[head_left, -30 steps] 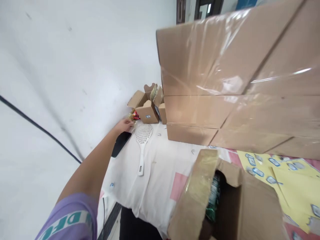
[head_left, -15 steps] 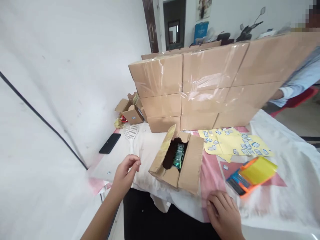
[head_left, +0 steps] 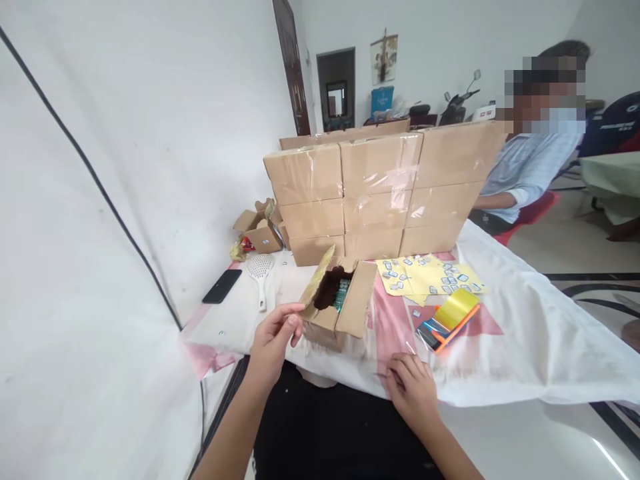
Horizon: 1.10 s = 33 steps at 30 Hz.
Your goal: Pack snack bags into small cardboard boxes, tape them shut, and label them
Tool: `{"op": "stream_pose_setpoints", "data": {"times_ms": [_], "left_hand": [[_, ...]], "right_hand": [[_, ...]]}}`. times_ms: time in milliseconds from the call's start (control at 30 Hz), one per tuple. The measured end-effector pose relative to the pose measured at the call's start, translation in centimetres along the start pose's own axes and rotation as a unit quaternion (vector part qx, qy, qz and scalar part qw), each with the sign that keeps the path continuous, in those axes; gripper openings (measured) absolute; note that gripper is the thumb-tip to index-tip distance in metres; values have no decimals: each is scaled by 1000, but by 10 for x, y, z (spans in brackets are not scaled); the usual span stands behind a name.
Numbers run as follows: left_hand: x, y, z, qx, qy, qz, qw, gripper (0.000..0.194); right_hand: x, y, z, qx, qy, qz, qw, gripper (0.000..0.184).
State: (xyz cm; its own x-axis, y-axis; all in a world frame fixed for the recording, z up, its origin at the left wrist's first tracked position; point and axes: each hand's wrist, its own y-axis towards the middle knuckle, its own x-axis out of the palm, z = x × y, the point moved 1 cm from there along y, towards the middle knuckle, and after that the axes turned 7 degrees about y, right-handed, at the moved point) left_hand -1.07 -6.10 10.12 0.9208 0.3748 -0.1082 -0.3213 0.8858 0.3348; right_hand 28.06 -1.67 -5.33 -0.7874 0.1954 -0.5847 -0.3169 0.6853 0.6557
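Head view: left hand [head_left: 275, 335] at the open carton [head_left: 323, 335], right hand [head_left: 411, 385] by the bench edge

The open carton sits near the front edge of the bench [head_left: 540, 340], roughly between the two hands, with its flaps raised and spread. Inside, toward the right, is a green packet [head_left: 341, 295], partly hidden by the carton's wall. The left hand's fingers are bent, with a narrow gap to the thumb; their tips meet the near corner of the left flap [head_left: 316, 280], but whether they pinch it cannot be told. The right hand lies palm down at the bench edge, right of the carton and apart from it, its fingers loosely curled and close together; what is under them is hidden.

Beyond the right hand lies a tape dispenser [head_left: 453, 319] with a yellow roll and orange edges, just in front of a yellow sheet [head_left: 423, 283] dotted with small stickers. Behind the carton rises a stack of cardboard boxes [head_left: 375, 200], three rows high. To the left are a white skimmer [head_left: 261, 269], a black phone [head_left: 223, 287] and a small opened box [head_left: 266, 239]. Past the stack, at right, sits a person [head_left: 523, 167] in a pale blue shirt.
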Motion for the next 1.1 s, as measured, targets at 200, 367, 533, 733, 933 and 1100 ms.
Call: {"op": "stream_pose_setpoints", "data": {"times_ms": [200,367,533,733,933,1100], "left_hand": [[4,-28,39,234,312,88,917,12],[19,-46,62,386,406,71,825,19],[24,-57,64,394,409,59,821,19],[19,-63,62,411,400,68,816,16],[17,-66,52,408,386,16,827,20],[14,-68,33,372,366,-16,853,21]], "right_hand": [[-50,53,-79,-13,228,-2,974,11],[-77,99,-145,-187,194,0,963,37],[-74,111,-156,-114,303,32,946,19],[-74,107,-145,101,391,12,915,16],[-69,79,-113,199,375,15,905,18],[-58,-1,-51,334,303,-6,893,35]]}}
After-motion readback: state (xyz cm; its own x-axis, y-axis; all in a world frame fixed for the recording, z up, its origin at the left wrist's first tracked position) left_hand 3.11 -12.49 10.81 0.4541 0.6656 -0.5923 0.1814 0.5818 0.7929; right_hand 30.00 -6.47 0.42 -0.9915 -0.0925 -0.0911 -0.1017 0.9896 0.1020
